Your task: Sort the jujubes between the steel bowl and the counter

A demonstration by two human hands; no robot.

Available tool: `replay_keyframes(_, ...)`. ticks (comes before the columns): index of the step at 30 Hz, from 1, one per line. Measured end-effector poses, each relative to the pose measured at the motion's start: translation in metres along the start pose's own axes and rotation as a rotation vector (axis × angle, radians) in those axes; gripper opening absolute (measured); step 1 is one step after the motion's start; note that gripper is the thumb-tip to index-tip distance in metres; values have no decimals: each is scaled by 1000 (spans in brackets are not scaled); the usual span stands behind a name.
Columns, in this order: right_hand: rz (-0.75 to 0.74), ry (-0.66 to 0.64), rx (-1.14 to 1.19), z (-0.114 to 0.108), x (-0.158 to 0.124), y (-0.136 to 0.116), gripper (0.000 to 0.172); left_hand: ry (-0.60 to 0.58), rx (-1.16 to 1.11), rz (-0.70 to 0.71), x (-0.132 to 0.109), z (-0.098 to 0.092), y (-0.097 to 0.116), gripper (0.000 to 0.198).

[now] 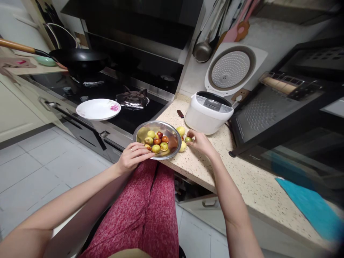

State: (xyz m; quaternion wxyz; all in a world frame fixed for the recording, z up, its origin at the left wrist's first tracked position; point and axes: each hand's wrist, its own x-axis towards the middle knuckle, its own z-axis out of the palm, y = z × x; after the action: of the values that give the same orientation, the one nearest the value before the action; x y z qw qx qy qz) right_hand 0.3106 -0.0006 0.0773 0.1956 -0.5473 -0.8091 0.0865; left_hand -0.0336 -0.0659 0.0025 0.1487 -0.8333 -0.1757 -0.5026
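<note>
A shallow metal bowl [177,136] sits at the counter's front edge beside the stove. Several yellow-green and reddish-brown jujubes [157,141] lie in it. Over its near left rim, my left hand [135,156] has its fingers laid inside and the thumb hidden, gripping the bowl's edge. Just right of the bowl, my right hand [201,142] pinches a green jujube [189,139] at the counter surface. Close by on the counter lie a yellow-green jujube [181,131] and a paler one [183,146], with a reddish one partly hidden between them.
Behind my right hand stands a white rice cooker [206,118], lid raised. A white floral plate [98,109] rests at the stove's front, near a burner [133,97]. A black wok [80,61] sits farther left. At right are a black oven [285,122] and a blue cloth [309,204].
</note>
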Motion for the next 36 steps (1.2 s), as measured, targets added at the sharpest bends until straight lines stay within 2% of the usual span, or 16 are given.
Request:
replay_keyframes(3, -54, 4, 27, 1, 1, 3, 19, 4, -4, -9, 1, 0, 0, 33)
replay_keyframes(9, -210, 270, 268, -4, 0, -12, 24, 1, 18, -1, 2, -1, 0, 35)
replay_keyframes(11, -298, 298, 375, -4, -1, -22, 25, -3, 23, 5, 3, -1, 0, 35)
replay_keyframes(17, -476, 144, 500, 7, -5, -39, 26, -4, 31, 20, 5, -2, 1, 33)
replay_keyframes(25, -492, 15, 498, 10, -5, -41, 16, -5, 29, 7, 3, -1, 1, 34)
replay_keyframes(36, -593, 13, 333, 15, -6, -40, 30, -7, 27, -4, 2, -1, 1, 35)
